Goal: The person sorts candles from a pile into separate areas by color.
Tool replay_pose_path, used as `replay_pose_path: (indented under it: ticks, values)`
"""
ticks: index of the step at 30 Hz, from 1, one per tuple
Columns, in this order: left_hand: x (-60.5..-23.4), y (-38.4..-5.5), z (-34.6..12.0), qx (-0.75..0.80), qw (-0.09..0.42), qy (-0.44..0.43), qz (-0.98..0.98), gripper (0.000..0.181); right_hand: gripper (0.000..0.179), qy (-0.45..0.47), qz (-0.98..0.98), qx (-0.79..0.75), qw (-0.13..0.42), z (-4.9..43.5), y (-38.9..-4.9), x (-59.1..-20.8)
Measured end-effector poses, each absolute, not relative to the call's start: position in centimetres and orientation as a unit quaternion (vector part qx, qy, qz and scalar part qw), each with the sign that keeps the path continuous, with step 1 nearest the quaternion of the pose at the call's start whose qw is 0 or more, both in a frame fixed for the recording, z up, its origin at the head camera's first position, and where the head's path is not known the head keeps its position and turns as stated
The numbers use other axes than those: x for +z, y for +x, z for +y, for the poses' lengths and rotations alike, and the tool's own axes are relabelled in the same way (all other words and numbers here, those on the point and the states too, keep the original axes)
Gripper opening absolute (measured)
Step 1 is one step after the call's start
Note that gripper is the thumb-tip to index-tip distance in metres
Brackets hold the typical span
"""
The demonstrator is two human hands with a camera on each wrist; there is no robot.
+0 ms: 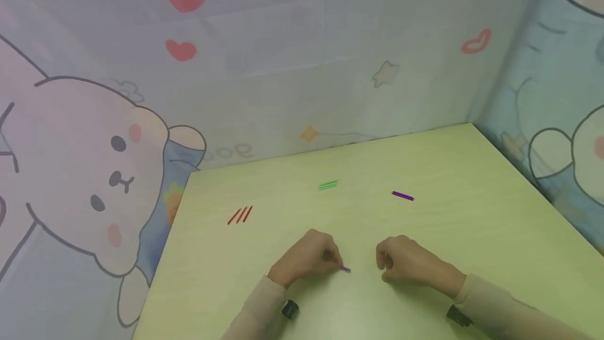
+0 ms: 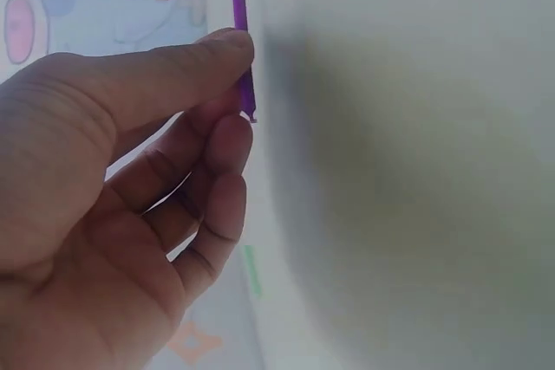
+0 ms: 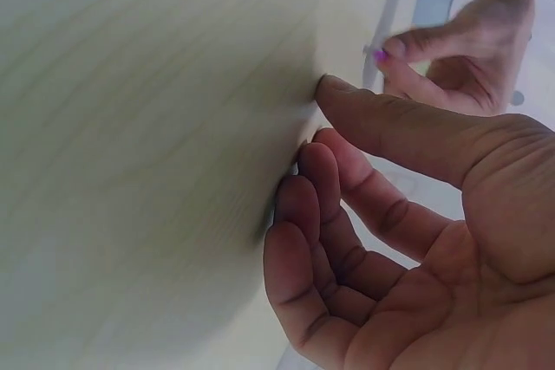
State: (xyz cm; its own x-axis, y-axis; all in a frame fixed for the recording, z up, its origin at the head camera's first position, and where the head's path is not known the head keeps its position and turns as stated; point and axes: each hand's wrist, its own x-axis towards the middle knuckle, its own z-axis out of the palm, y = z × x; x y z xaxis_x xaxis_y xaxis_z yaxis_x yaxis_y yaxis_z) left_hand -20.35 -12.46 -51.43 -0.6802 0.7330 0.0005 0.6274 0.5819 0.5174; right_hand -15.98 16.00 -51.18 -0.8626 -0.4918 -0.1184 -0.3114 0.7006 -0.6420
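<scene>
A short purple stick [image 2: 240, 6] is pinched between the thumb and fingertips of my left hand [image 1: 308, 257]. One end of this purple stick [image 1: 346, 269] pokes out to the right of the fingertips, low over the table, in the head view. My right hand [image 1: 411, 260] rests across from it, to the right, with nothing in it. In the right wrist view its fingers [image 3: 295, 205] are loosely bent, tips right at the tabletop, the thumb apart from them. Beyond the right hand lie purple sticks [image 1: 403, 196], close side by side.
Three red sticks [image 1: 240, 215] lie slanted on the left of the pale yellow-green table [image 1: 448, 156]. Further back, in the middle, several green sticks [image 1: 327, 185] lie together. A printed backdrop [image 1: 283, 78] rises along the table's far edge.
</scene>
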Motion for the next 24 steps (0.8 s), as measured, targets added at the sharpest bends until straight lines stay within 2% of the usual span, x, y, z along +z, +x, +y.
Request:
replay_pose_path:
  ticks: [8, 24]
  values:
    - [-48.6, -21.3, -12.5, 0.244, 0.084, 0.355, 0.899, 0.010, 0.027, -0.222, 0.911, -0.317, 0.140, 16.1, -16.2, -51.1]
    - [-46.3, -23.2, -11.1, 0.246, 0.044, 0.372, 0.894, 0.010, 0.026, -0.217, 0.910, -0.322, 0.144, 16.0, -16.1, -51.2]
